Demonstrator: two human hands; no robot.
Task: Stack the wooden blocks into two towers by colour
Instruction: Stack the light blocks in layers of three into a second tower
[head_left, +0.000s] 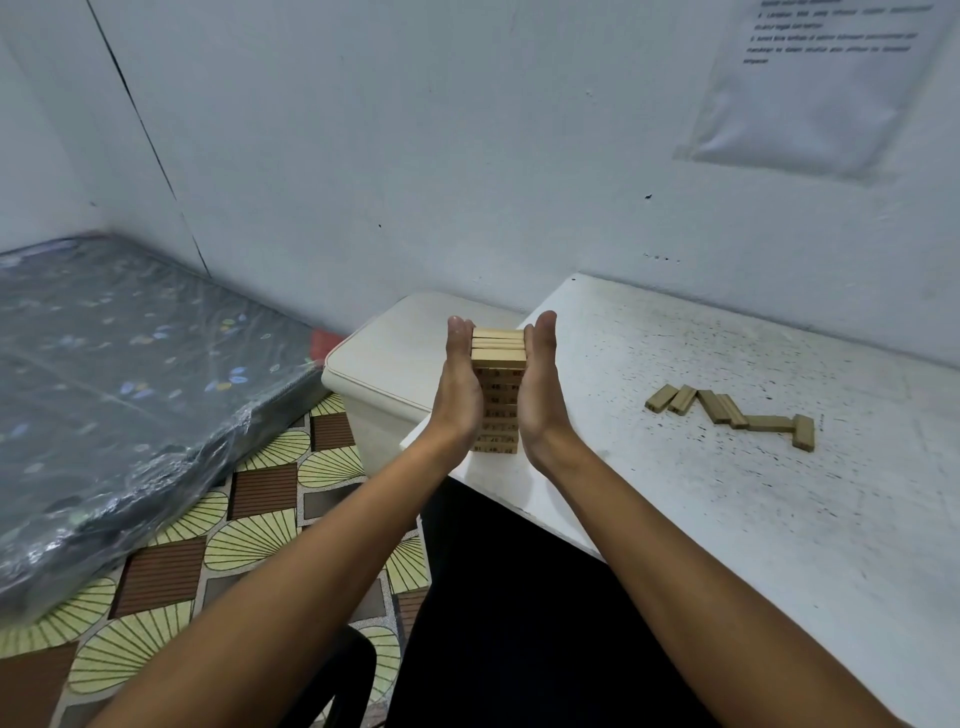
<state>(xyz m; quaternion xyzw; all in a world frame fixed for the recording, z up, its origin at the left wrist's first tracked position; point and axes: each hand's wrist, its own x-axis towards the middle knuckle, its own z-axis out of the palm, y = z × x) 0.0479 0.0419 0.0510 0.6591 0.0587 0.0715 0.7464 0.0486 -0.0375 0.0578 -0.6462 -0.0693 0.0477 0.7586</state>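
tower: one stack of pale wooden blocks (497, 387), centre of frame, standing upright on the near-left corner of the white worktop (727, 467). Top layer shows three blocks side by side. Printed numbers on the block ends lower down, too small to read.
left hand: left hand (460, 384) flat against the tower's left side, palm inward, fingers (457, 330) straight and together, pointing away from the camera. Not clenched, not wrapped round anything; pressing only.
right hand: right hand (540, 387) mirrors it on the tower's right side, palm inward, straight fingers, tips reaching just past the top layer. Pressing, no curl.
contact: both palms touch the stack along most of its height; the tower sits squeezed between them.
loose blocks: a scatter of loose blocks (732, 413) lying flat on the worktop, right of centre, well apart from the tower. Some touch end to end in a rough zigzag. Same pale wood colour as the tower, as far as can be seen.
worktop: white, speckled with dark flecks, runs from centre to right edge of frame.
stool: cream padded stool (384, 364) just left of the worktop corner, behind the left hand.
mattress: plastic-wrapped dark mattress (130, 374) at left of frame, on the patterned floor (249, 519).
wall: pale wall, printed paper sheet (815, 83) at upper right; text unreadable.
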